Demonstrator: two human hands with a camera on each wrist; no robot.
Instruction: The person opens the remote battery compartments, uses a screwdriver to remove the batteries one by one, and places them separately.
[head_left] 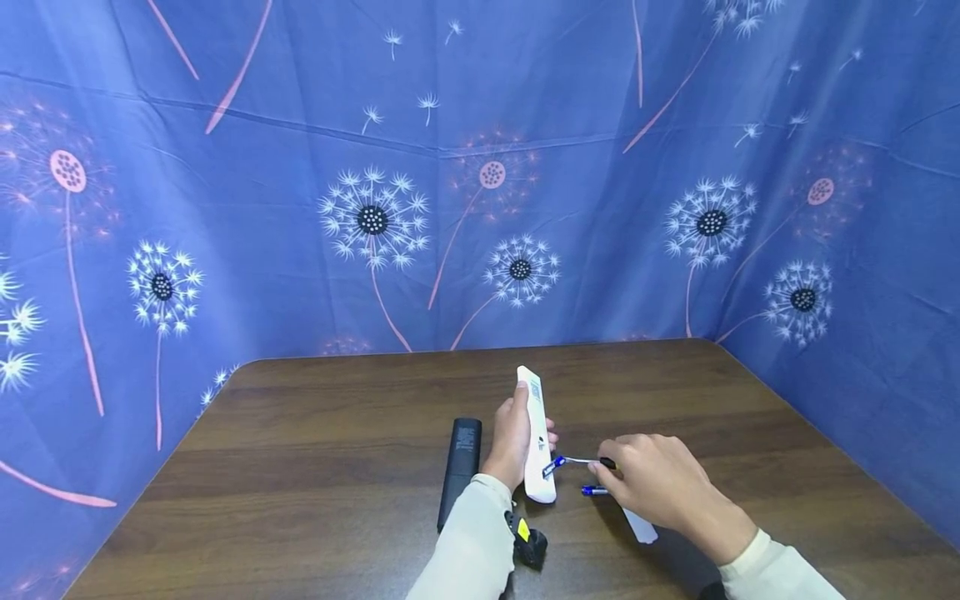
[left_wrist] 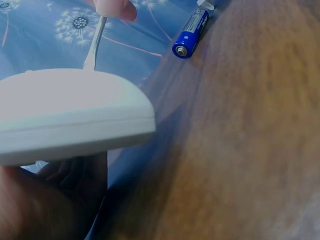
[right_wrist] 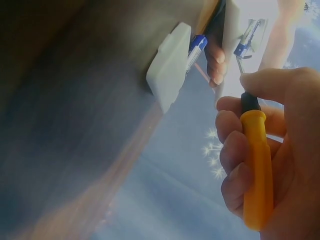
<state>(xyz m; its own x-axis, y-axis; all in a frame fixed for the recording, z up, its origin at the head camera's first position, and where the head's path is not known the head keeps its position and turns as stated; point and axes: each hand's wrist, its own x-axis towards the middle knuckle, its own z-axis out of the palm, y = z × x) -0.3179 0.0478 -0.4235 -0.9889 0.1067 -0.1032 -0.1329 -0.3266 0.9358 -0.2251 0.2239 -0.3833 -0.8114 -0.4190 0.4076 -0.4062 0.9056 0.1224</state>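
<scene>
My left hand (head_left: 512, 437) grips a white remote control (head_left: 534, 417), tilted up off the table. A blue battery (right_wrist: 247, 37) sits at an angle in its open battery slot, as the right wrist view shows. With curled fingers my right hand (head_left: 663, 479) holds a screwdriver (right_wrist: 257, 170) with a yellow handle and black collar. The screwdriver's thin metal shaft (left_wrist: 95, 45) reaches to the battery's end in the slot. Below the right hand, a white battery cover (right_wrist: 170, 67) lies on the table, partly hidden in the head view. Beside it is a second blue battery (left_wrist: 192, 32).
Left of the left hand, a black remote control (head_left: 461, 467) lies lengthwise on the brown wooden table (head_left: 315, 467). A black device with a yellow label (head_left: 528, 542) is at the left wrist. Behind the table hangs a blue dandelion-patterned curtain (head_left: 600, 208).
</scene>
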